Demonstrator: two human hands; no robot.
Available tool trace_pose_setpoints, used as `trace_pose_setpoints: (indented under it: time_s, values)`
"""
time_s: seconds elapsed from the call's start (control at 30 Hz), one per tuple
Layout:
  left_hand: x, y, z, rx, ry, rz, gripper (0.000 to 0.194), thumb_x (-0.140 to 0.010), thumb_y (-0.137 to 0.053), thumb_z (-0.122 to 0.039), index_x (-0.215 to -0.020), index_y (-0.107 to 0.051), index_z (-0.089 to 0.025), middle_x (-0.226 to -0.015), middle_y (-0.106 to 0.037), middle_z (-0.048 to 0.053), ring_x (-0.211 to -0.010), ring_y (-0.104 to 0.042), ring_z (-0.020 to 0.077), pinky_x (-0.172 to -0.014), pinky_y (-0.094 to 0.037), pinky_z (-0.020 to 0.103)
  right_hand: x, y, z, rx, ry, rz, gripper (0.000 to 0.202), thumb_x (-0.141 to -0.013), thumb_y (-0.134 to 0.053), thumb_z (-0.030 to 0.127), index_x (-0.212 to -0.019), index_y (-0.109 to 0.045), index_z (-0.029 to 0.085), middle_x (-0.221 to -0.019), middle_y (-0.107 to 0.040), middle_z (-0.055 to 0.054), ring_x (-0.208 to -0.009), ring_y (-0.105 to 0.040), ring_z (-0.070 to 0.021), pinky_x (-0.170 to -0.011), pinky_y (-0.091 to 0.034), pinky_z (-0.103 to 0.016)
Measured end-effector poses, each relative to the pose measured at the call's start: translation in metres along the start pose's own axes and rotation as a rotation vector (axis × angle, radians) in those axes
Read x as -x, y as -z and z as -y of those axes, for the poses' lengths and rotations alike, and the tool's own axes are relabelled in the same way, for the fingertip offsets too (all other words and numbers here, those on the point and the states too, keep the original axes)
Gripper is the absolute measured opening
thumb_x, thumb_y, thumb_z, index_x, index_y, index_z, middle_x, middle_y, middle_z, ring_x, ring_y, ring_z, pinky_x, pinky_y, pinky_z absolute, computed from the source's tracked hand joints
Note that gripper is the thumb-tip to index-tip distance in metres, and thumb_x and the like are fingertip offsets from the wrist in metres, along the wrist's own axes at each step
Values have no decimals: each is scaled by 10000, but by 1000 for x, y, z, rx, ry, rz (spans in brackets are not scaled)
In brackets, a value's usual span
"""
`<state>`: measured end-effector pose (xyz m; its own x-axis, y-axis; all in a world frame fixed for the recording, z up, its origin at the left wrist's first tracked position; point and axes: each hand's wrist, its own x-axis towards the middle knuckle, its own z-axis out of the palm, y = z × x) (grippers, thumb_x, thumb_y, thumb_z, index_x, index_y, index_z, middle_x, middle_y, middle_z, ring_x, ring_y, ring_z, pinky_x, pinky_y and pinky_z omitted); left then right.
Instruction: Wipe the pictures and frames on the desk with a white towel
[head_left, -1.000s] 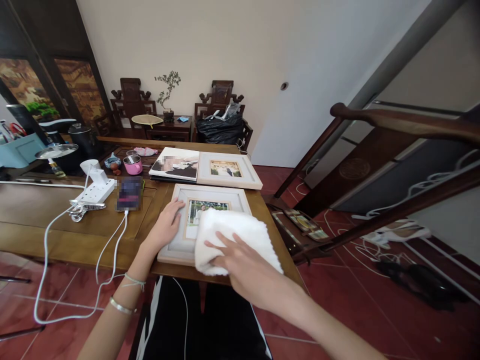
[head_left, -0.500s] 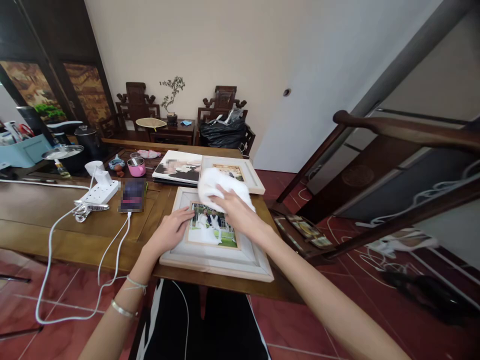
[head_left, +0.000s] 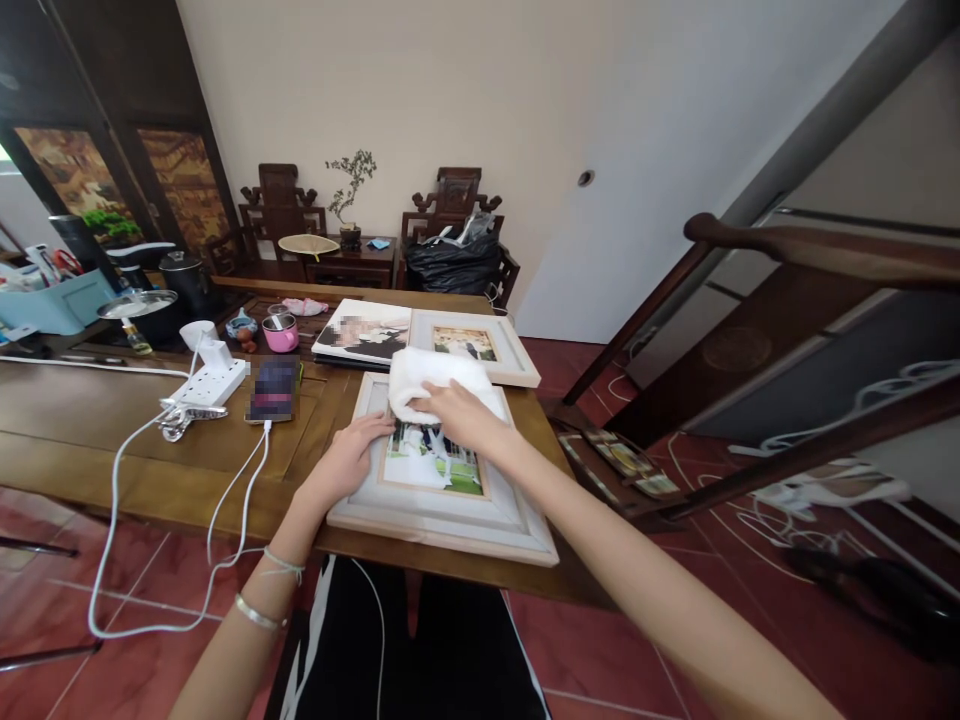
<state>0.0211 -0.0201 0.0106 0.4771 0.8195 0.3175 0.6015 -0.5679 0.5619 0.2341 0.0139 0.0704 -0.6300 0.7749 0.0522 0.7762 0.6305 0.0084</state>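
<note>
A white picture frame (head_left: 442, 528) with a photo (head_left: 439, 468) of two people lies flat at the table's front edge. My right hand (head_left: 457, 412) presses a folded white cloth (head_left: 435, 373) onto the far part of this frame, covering the top of the photo. The fingers are bent over the cloth. At the frame's left side rests my left hand (head_left: 352, 455), its fingers stretched out flat and their tips near the photo's left edge. Just behind lie a second framed photo (head_left: 517, 362) and a photo album (head_left: 360, 330).
On the wooden table (head_left: 60, 410) to the left are a phone (head_left: 272, 388) on a white cable, a power strip (head_left: 217, 385), a pink cup (head_left: 280, 334) and a pan (head_left: 142, 315). A wooden chair (head_left: 750, 330) stands at the right.
My right hand has slid the cloth slightly left and toward me, over the upper part of the photo. My left hand stays on the frame. The whole view has shifted a little.
</note>
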Motion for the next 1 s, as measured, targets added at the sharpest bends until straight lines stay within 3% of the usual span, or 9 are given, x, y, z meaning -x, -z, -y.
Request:
trace_pose_setpoints:
  time_s: [0.27,0.43,0.6,0.77,0.87,1.0]
  values:
    - [1,-2,3,2,21,-10,634,-688,-314,83,-1161,-610,-217,-1297,-597,32,-1317,-435,183,-1116,-335,472,57,5,-38,42,-136,80,688,-633,-336,-119,-1181,-636,167,-1118,-657,-143,-1142,-558,-268,-931,-385,-421]
    - [0,-4,3,-33,45,-15,620,-696,-311,76,-1180,-584,-198,-1357,-538,63,-1320,-427,184,-1119,-329,453,97,11,-15,-15,-149,126,743,-572,-344,-112,-1211,-616,152,-1255,-581,-168,-1215,-506,-291,-1032,-308,-486]
    - [-4,-2,0,-106,99,21,570,-755,-328,31,-1237,-542,-184,-1443,-427,95,-1352,-375,218,-1112,-323,473,128,31,2,-142,-124,149,713,-613,-360,-87,-1199,-620,224,-1207,-614,-97,-1104,-577,-263,-909,-444,-358]
    - [-11,2,-3,-109,116,18,520,-780,-338,0,-1224,-548,-170,-1357,-515,114,-1295,-446,224,-1100,-341,472,110,21,-31,-31,-245,-88,689,-648,-390,-76,-1282,-549,144,-1365,-481,-177,-1258,-450,-325,-1005,-384,-448]
    - [-14,2,-4,-146,146,26,514,-780,-338,-4,-1214,-553,-177,-1338,-529,111,-1285,-457,235,-1093,-339,499,88,-2,-48,-15,-286,-109,689,-644,-377,-95,-1283,-539,104,-1386,-450,-219,-1311,-391,-331,-1020,-365,-485]
    - [-16,0,-3,-170,117,-17,478,-797,-361,-26,-1203,-566,-173,-1382,-481,119,-1318,-419,233,-1108,-329,470,76,-27,-52,-63,-256,-106,671,-659,-367,-94,-1267,-552,121,-1357,-497,-205,-1371,-297,-302,-1025,-338,-545]
